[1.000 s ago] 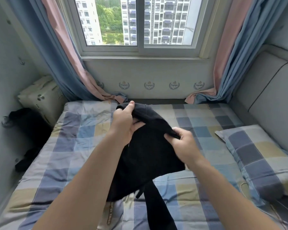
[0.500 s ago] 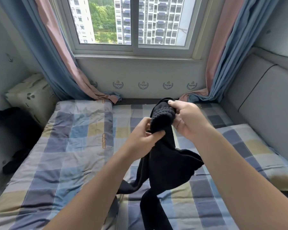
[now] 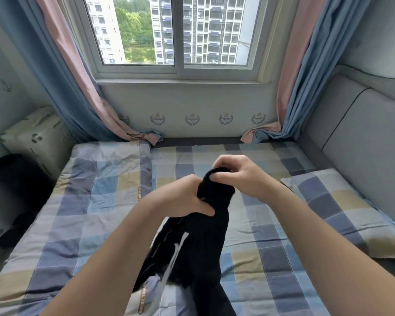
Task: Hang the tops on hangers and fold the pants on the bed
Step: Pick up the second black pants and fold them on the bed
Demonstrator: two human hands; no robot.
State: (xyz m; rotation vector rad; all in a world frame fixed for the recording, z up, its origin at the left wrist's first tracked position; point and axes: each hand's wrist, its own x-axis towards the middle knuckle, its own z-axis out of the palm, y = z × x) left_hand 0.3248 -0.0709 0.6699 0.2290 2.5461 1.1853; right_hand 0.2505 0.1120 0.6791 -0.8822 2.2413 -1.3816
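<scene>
Head view: a second ago the black garment (image 3: pixel 203 242) was stretched between the hands. Now it is gathered into a narrow bundle hanging above the checked bed (image 3: pixel 89 201). The left hand (image 3: pixel 187 199) grips it around the middle, and the right hand (image 3: pixel 242 176) pinches the bunched top edge. White drawstrings (image 3: pixel 178 247) have come into sight, so these are likely pants. The waistband seems to be being found, with no fold begun yet.

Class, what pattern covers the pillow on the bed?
The pillow is checked blue, grey, yellow; head view.
</scene>
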